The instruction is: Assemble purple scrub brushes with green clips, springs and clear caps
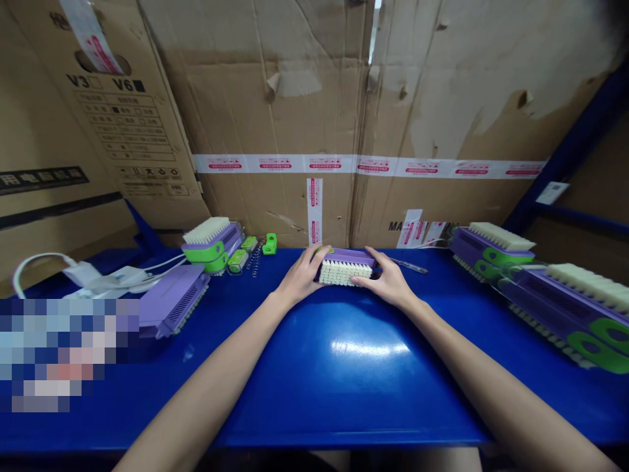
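In the middle of the blue table is a purple brush with cream bristles facing me. My left hand grips its left end, fingers closed over the top. At the other end my right hand holds it, thumb against the bristles and fingers behind. Just behind my right hand lies a thin screwdriver-like tool, partly hidden. To the left of my left hand are a bright green plastic piece, small green-and-grey blocks and several metal springs.
Purple-and-green brushes stand at left and right, with a larger one at far right. A purple housing lies near white cables and a power adapter. Cardboard walls the back. A pixelated patch covers the lower left.
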### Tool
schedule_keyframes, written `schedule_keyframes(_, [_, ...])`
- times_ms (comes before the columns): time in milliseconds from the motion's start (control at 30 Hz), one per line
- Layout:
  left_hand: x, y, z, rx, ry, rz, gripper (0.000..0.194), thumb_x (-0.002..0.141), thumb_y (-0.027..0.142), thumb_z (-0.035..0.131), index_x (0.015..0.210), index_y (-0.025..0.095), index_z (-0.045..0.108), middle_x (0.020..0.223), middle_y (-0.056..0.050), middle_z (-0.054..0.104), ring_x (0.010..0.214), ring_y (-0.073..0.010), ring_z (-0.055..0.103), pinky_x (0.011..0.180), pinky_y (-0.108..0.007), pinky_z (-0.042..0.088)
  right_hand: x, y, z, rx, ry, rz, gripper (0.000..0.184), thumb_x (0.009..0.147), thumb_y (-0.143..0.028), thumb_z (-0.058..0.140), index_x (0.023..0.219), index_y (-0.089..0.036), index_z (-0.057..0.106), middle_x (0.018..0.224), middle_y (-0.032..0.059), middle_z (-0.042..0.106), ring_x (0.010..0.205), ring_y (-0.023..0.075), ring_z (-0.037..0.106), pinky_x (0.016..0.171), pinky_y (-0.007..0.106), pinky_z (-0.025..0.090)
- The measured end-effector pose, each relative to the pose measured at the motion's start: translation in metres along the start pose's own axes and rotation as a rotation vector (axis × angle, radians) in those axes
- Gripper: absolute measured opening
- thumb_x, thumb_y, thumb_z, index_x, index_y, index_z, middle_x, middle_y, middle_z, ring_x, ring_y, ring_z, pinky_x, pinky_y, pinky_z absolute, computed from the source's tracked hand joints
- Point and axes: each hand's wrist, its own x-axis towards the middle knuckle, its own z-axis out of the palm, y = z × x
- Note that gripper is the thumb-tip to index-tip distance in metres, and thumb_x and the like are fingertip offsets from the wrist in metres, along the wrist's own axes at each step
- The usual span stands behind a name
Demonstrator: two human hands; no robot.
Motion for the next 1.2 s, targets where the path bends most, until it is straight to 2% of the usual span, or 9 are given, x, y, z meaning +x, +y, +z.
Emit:
schedule_keyframes(100, [-0.0025,-0.0001,0.0023,-0.112,-0.060,-0.182,0.085,0.069,0.028,0.071,0.140,0.021,0.023,0.138,-0.017,0.037,0.126,-0.0314,0.043,0.099,-0.047,0.043,0.0004,-0.0007,0.0026,-0.050,0.007,-0.023,0.089,0.062,-0.055,0.073,0.137,-0.019,0.042,0.121,0.0137,0.056,0.112,0.0313,0.054,0.097,0.048,0.043])
schedule_keyframes(300, [-0.0014,0.0003,0.0039,-0.208,-0.097,-0.374,0.095,0.063,0.029,0.075,0.141,0.017,0.021,0.138,-0.017,0.042,0.127,-0.0309,0.043,0.104,-0.047,0.037,-0.0003,-0.0007,0.0041,-0.100,0.024,-0.047,0.085,0.064,-0.055,0.072,0.135,-0.019,0.043,0.115,0.0128,0.055,0.108,0.0298,0.055,0.094,0.047,0.044])
schedule_keyframes(533, [-0.0050,-0.0027,0.0059,-0.195,-0.087,-0.306,0.088,0.066,0.015,0.067,0.142,0.018,0.024,0.140,-0.015,0.041,0.130,-0.0285,0.040,0.106,-0.044,0.035,-0.0019,-0.0021,0.0045,-0.100,0.016,-0.067,0.082,0.065,-0.053,0.072,0.135,-0.020,0.043,0.116,0.0123,0.054,0.110,0.0300,0.054,0.095,0.046,0.044])
schedule_keyframes(800, [-0.0027,0.0018,0.0021,-0.187,-0.133,-0.377,0.090,0.066,0.016,0.067,0.143,0.017,0.021,0.142,-0.016,0.039,0.131,-0.0293,0.039,0.108,-0.045,0.033,-0.0005,-0.0008,0.0081,-0.087,0.019,-0.033,0.085,0.066,-0.052,0.072,0.137,-0.019,0.039,0.125,0.0140,0.053,0.116,0.0300,0.051,0.101,0.047,0.039])
schedule_keyframes(1033, [-0.0022,0.0027,0.0008,-0.213,-0.162,-0.396,0.089,0.068,0.019,0.064,0.144,0.018,0.017,0.142,-0.016,0.040,0.129,-0.0288,0.042,0.106,-0.044,0.036,-0.0016,-0.0018,0.0086,0.020,0.010,0.070,0.090,0.065,-0.049,0.073,0.141,-0.019,0.033,0.139,0.0143,0.045,0.127,0.0295,0.044,0.106,0.047,0.034])
schedule_keyframes(1200, [-0.0032,0.0018,0.0024,-0.280,-0.116,-0.429,0.090,0.068,0.023,0.066,0.144,0.020,0.017,0.135,-0.015,0.048,0.124,-0.0277,0.048,0.103,-0.043,0.039,-0.0015,0.0004,0.0076,0.166,0.018,0.194,0.088,0.067,-0.051,0.071,0.141,-0.021,0.033,0.127,0.0124,0.056,0.115,0.0285,0.055,0.099,0.046,0.042])
